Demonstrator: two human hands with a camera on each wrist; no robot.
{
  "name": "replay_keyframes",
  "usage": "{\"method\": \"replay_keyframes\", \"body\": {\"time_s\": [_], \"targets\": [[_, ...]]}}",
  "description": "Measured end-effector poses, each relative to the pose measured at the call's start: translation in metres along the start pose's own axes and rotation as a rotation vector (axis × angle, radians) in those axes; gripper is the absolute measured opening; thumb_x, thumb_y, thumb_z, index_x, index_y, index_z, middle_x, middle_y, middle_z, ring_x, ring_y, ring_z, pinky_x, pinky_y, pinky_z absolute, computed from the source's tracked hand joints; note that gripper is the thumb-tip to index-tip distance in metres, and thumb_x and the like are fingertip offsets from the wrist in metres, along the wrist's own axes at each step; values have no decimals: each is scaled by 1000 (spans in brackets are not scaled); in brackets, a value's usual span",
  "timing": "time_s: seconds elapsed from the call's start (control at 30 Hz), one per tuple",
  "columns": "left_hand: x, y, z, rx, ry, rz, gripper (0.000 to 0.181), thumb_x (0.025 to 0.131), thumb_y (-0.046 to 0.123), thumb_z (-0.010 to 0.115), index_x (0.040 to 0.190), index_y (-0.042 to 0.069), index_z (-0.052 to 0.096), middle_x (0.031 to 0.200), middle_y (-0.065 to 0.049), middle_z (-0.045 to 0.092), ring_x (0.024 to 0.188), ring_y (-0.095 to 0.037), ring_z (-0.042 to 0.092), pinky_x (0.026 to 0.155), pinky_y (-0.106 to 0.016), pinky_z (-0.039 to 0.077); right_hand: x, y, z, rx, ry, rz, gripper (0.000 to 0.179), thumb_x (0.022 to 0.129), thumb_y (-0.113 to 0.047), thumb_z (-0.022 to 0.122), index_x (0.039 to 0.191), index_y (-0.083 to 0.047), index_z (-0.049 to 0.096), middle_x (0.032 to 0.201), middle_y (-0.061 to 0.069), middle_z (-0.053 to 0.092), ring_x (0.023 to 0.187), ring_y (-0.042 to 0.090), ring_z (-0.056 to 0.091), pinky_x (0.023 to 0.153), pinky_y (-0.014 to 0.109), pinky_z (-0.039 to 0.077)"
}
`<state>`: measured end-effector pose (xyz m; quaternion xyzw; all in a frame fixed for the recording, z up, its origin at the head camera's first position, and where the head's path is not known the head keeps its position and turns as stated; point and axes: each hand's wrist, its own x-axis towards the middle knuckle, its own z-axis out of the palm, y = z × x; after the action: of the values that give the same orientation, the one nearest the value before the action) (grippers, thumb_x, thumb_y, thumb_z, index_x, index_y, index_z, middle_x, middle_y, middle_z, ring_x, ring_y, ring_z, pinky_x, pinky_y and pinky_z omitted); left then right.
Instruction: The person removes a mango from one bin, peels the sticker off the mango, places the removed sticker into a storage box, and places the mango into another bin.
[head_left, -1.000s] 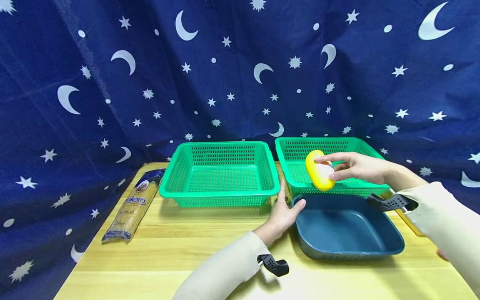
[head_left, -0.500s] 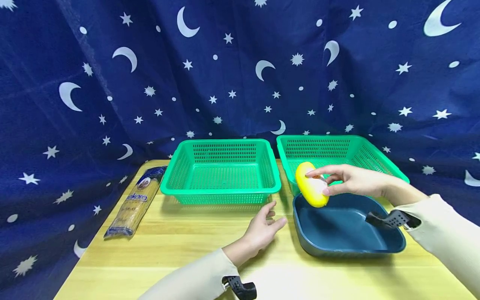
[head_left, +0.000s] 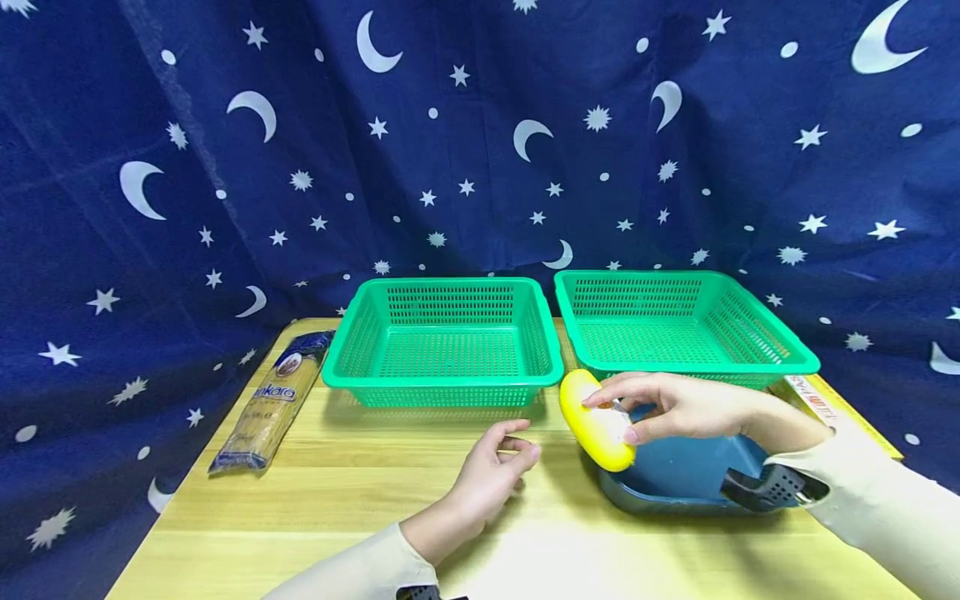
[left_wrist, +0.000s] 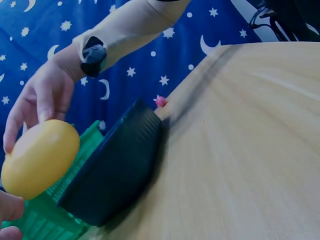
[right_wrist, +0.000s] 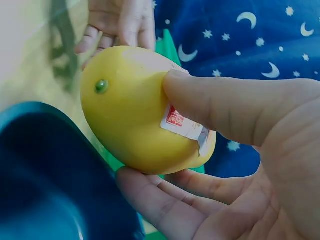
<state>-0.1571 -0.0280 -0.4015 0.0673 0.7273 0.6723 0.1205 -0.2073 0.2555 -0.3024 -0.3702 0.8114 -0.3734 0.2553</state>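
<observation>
A yellow mango (head_left: pixel 588 421) with a white label hangs in the air, pinched by my right hand (head_left: pixel 678 408). In the right wrist view its green stem nub (right_wrist: pixel 101 86) shows, with my thumb (right_wrist: pixel 220 102) pressed near the label and fingers beneath. The mango is over the left rim of a dark blue tub (head_left: pixel 682 467), which my right hand and forearm partly cover. My left hand (head_left: pixel 480 479) is left of the mango, apart from it, fingers loosely bent and holding nothing. In the left wrist view the mango (left_wrist: pixel 40 160) is close to the left fingertips.
Two green perforated baskets stand at the back, one in the middle (head_left: pixel 442 384) and one at right (head_left: pixel 697 367). A noodle packet (head_left: pixel 270 408) lies at left. A yellow-edged packet (head_left: pixel 836 410) is behind the right arm. A small pink object (left_wrist: pixel 160 101) sits at the table edge.
My right hand has carried the mango from over the right basket down and left to the tub's left rim. My left hand has drawn back leftward from beside the tub.
</observation>
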Motion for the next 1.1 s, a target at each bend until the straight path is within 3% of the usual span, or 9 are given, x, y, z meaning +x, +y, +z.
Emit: {"method": "replay_keyframes", "body": {"time_s": [0.17,0.37,0.53,0.63,0.83,1.1], "targets": [[-4,2,-6,15,25,2,52,93,25,67,140,10,50,118,-10,62,93,-13,61,79,-34,54,7,1,12,-3,-24,-8,49,96,-17,63,143,-17,49,148,15,45,123,8,52,96,25,53],[-4,3,-16,30,65,-4,49,94,25,65,139,12,51,118,-11,61,93,-16,60,75,-35,52,23,0,27,-31,-21,-6,48,96,-24,65,142,-21,52,147,12,47,124,24,52,96,26,52],[-5,-3,-22,11,97,-7,46,94,25,65,138,14,54,118,-12,62,95,-22,62,75,-33,51,39,5,40,-91,-13,-37,48,95,-29,65,141,-21,53,143,7,53,120,13,53,99,34,50],[-7,-7,-26,24,116,-19,48,94,28,66,140,17,54,123,-13,62,98,-20,62,77,-33,51,48,6,48,-113,-12,-49,48,95,-31,65,141,-21,53,141,5,55,120,14,53,100,39,50],[-8,-10,-33,36,113,-22,55,93,30,67,145,20,49,138,-19,54,106,-19,61,79,-34,52,62,7,61,-53,-15,1,46,95,-28,66,140,-22,55,141,7,54,121,22,52,102,44,47],[-11,-12,-33,51,101,-40,59,92,29,68,146,19,47,140,-19,51,114,-23,60,88,-38,54,74,6,75,43,1,77,44,94,-24,67,136,-27,57,141,7,52,126,29,47,103,52,43]]}}
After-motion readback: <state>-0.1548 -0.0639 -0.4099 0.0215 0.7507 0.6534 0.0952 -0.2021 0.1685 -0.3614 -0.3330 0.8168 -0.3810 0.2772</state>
